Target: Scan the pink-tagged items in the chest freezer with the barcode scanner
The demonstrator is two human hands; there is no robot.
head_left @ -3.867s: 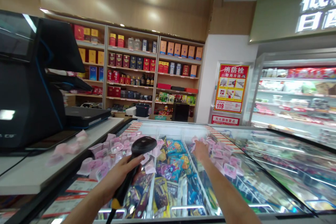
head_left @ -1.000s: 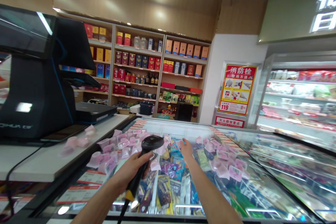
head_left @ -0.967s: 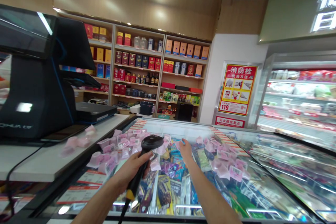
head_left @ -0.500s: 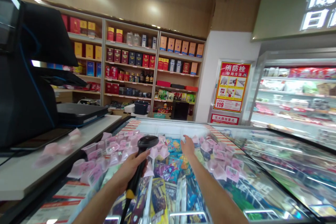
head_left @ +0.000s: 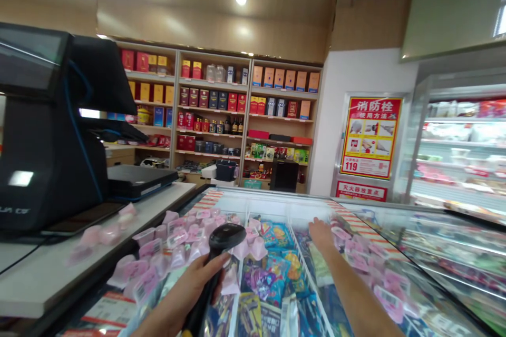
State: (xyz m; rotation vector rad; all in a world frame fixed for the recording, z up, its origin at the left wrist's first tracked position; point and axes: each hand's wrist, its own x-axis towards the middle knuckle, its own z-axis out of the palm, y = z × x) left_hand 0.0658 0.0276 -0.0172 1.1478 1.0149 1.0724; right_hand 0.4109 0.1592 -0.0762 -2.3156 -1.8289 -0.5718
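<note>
My left hand (head_left: 203, 276) is closed around the handle of a black barcode scanner (head_left: 227, 237), its head tilted up over the freezer's glass top. Small pink translucent plastic cups (head_left: 177, 237), some showing barcode labels, lie in a heap beside and behind the scanner. My right hand (head_left: 322, 234) is stretched forward low over the glass at the left edge of a second group of pink cups (head_left: 358, 258). Its fingers seem extended, though partly hidden, and I cannot tell whether they touch a cup.
Colourful frozen packs (head_left: 272, 274) show through the chest freezer's glass. A black checkout machine (head_left: 51, 131) stands on the white counter (head_left: 23, 279) at left, with a few pink cups (head_left: 106, 234) near its edge. Stocked shelves (head_left: 213, 95) and a lit chiller (head_left: 462, 142) stand behind.
My right hand has moved right across the glass, and the right group of cups now lies further right. The left hand still grips the scanner. The view has turned slightly left and tilted up.
</note>
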